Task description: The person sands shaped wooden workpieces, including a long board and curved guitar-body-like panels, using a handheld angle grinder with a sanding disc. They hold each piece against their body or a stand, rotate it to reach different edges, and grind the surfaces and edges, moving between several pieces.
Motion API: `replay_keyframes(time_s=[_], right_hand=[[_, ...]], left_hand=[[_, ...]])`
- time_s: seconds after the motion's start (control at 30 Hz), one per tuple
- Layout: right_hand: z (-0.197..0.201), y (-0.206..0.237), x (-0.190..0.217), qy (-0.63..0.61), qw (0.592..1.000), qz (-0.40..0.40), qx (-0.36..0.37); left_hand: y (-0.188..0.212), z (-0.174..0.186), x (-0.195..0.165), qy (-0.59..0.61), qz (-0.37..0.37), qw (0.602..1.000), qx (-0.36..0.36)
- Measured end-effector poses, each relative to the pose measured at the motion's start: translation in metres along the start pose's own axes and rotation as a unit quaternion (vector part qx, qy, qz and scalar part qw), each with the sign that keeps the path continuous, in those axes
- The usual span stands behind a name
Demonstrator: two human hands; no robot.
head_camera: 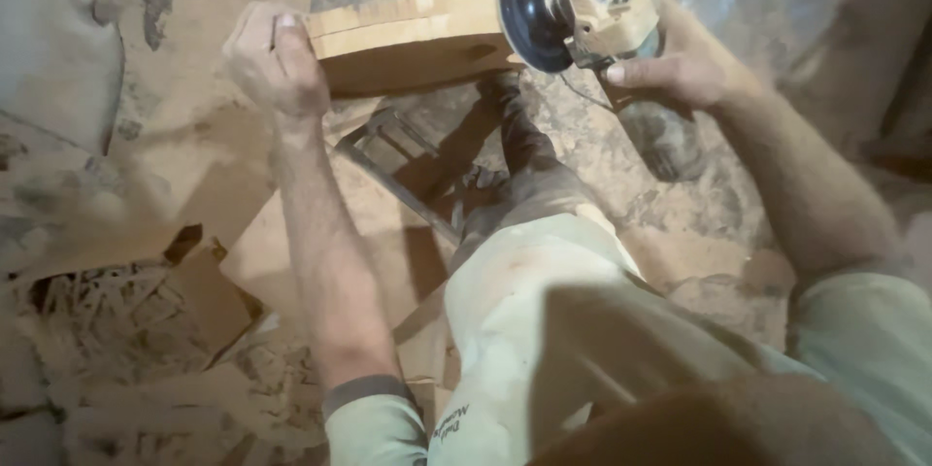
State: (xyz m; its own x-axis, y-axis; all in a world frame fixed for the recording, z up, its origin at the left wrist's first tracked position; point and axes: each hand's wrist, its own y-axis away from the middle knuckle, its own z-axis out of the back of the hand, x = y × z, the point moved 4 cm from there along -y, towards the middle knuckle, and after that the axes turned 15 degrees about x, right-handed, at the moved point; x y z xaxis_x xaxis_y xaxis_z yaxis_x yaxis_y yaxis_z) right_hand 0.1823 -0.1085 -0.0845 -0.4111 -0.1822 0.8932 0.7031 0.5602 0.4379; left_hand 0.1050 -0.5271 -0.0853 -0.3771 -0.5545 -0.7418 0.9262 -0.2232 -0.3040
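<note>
My left hand (274,60) grips the left end of a thick, light-coloured wooden piece (413,41) and holds it up off the ground. My right hand (680,63) is wrapped around the body of a dusty angle grinder (597,24). Its dark round disc (529,10) touches the right end of the wooden piece. My outstretched leg (544,262) in pale trousers runs under the wood, with the foot (510,112) below it.
A dusty metal frame (393,170) lies on the ground beside my leg. Flat board offcuts (209,296) and wood shavings (107,316) cover the lower left. Sawdust coats the earthen floor (699,223). A grey sack-like shape (53,49) sits at the upper left.
</note>
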Motion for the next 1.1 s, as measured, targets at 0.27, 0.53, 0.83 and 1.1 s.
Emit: replay_keyframes(time_s=[0.27,0.53,0.83,1.1], right_hand=[[-0.005,-0.026,0.083,0.285,0.954,-0.090,0.009],[-0.002,-0.021,0.068,0.217,0.975,-0.043,0.004],[0.010,-0.002,-0.058,-0.144,0.987,0.013,-0.075],[-0.017,0.031,-0.133,-0.391,0.913,0.074,-0.089]], left_hand=[[-0.005,0.000,-0.007,-0.001,0.012,1.000,-0.001],[-0.005,0.002,0.000,0.021,0.023,1.000,0.002],[-0.013,0.005,0.007,0.010,-0.010,1.000,0.017],[-0.010,0.001,-0.006,-0.009,0.004,1.000,-0.021]])
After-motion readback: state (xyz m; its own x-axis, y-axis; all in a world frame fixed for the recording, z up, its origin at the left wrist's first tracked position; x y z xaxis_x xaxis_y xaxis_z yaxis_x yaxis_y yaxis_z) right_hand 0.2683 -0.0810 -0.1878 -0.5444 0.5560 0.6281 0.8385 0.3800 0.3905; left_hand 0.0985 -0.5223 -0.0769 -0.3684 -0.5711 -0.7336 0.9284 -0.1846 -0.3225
